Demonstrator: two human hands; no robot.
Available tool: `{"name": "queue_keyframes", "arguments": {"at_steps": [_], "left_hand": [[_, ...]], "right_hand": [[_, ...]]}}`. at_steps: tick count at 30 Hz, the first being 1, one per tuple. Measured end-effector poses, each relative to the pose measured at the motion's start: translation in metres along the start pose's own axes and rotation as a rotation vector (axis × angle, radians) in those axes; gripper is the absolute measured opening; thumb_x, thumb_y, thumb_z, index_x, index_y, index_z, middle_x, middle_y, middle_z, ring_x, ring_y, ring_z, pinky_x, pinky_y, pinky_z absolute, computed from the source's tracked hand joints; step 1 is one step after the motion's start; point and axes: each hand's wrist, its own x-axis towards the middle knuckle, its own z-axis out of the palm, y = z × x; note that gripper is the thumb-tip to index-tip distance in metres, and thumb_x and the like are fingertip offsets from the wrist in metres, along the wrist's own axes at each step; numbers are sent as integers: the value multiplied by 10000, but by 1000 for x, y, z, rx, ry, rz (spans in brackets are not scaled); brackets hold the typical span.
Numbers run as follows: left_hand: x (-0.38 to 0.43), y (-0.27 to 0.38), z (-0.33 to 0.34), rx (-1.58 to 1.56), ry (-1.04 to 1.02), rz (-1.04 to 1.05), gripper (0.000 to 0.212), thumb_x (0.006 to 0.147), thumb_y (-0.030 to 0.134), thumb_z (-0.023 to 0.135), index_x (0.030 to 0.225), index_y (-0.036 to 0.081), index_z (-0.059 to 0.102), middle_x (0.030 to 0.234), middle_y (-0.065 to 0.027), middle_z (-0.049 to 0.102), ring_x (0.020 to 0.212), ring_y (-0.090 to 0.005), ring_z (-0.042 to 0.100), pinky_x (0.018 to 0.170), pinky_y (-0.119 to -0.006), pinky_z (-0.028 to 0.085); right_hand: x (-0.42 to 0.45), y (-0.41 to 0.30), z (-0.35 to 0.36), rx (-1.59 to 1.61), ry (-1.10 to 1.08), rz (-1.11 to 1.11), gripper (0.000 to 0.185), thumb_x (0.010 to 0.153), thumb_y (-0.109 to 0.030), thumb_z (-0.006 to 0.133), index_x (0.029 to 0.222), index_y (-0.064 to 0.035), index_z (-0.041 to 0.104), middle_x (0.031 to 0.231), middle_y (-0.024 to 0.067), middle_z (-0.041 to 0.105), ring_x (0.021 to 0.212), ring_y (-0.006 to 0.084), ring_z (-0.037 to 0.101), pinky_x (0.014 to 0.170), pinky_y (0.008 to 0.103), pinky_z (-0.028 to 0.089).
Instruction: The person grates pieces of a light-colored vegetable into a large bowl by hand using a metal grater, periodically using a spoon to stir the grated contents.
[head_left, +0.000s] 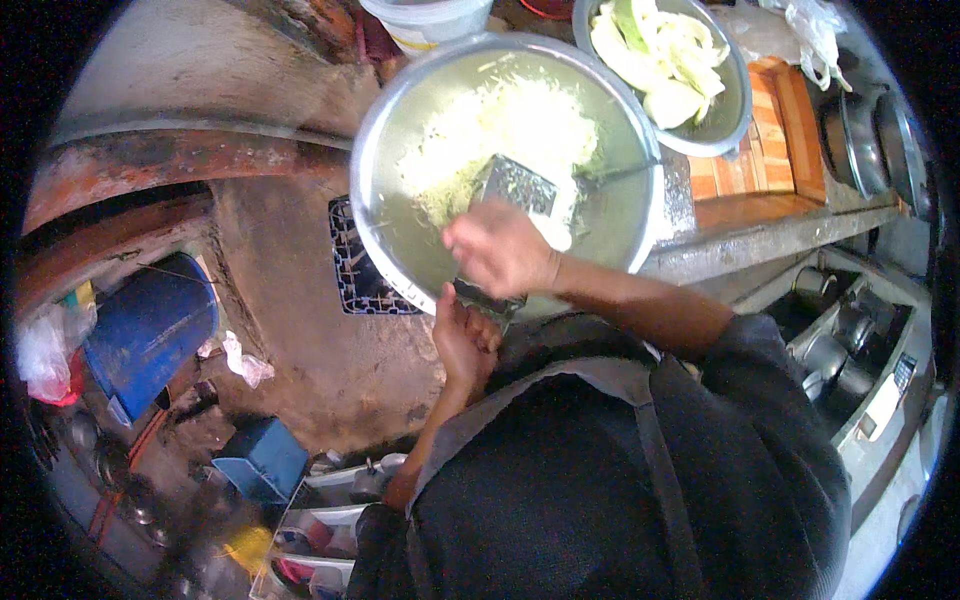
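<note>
A large metal basin (630, 202) is in front of me, with a bright pile of pale shredded vegetable (517, 112) in it. A flat metal grater (523, 187) slants over the basin, its far end by the shreds. My left hand (466, 334) grips the grater's near end at the basin's rim, close to my body. My right hand (506, 251) is curled over the middle of the grater, slightly blurred. Whatever may be under its fingers is hidden. Just beyond that hand, a white piece (555, 231) shows beside the grater.
A smaller metal bowl (739, 105) of pale green vegetable pieces adjoins the basin. Right of it lies an orange wooden tray (765, 150). A white plastic bucket (435, 19) stands behind. Below left are a black crate (356, 262), a blue barrel (154, 337) and a rack (322, 517).
</note>
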Motion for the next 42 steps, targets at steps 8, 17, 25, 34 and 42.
{"name": "queue_keyframes", "arguments": {"at_steps": [8, 17, 25, 34, 42], "left_hand": [[5, -3, 3, 9, 21, 47, 465, 834, 420, 466, 509, 166, 252, 421, 19, 206, 327, -119, 220, 306, -269, 188], [1, -1, -1, 21, 35, 6, 481, 826, 424, 483, 508, 171, 225, 418, 15, 204, 332, -115, 207, 320, -263, 187], [5, 1, 4, 23, 36, 35, 499, 841, 423, 452, 479, 176, 213, 403, 27, 184, 301, -114, 180, 283, -262, 166], [6, -3, 0, 26, 26, 53, 489, 839, 440, 450, 482, 173, 250, 409, 9, 242, 302, -119, 222, 285, -254, 176], [8, -5, -3, 29, -3, 64, 504, 835, 462, 436, 465, 187, 234, 375, 29, 177, 293, -111, 177, 298, -257, 141]], "right_hand": [[15, 57, -9, -93, 2, 244, 195, 732, -98, 508, 926, -75, 505, 714, 131, 538, 695, 314, 546, 645, 391, 443], [-2, 23, 0, -70, -46, 101, 185, 750, -97, 488, 935, -89, 503, 739, 115, 549, 703, 307, 542, 646, 389, 435], [0, -8, -8, 5, -165, -80, 329, 700, -63, 530, 1023, -88, 475, 749, 94, 551, 685, 253, 551, 625, 346, 449], [-14, 21, -4, 106, -116, 111, 260, 747, -81, 501, 1007, -77, 494, 723, 86, 521, 661, 257, 534, 598, 338, 437], [-7, 22, -10, 9, -62, 73, 218, 766, -173, 512, 964, -84, 495, 747, 100, 530, 714, 271, 545, 645, 359, 439]]}}
